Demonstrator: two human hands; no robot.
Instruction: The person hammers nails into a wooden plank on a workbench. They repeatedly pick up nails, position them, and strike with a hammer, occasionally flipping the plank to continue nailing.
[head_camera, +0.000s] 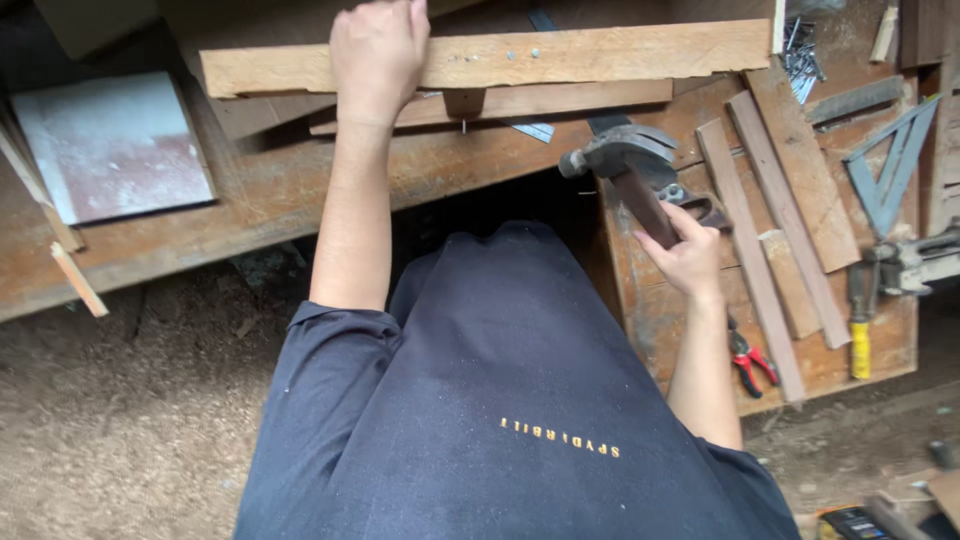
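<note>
Left hand (378, 55) pressing down on a long wooden board (600, 55) across the worktop (250, 200), fingers curled over its far edge, right hand (685, 255) with fingers closed around the handle of a claw hammer (625, 160), head raised just below the board, red pliers (750, 360) lying near.

worn wooden workbench (200, 215), sawdust-strewn dirt floor (120, 420)
</note>
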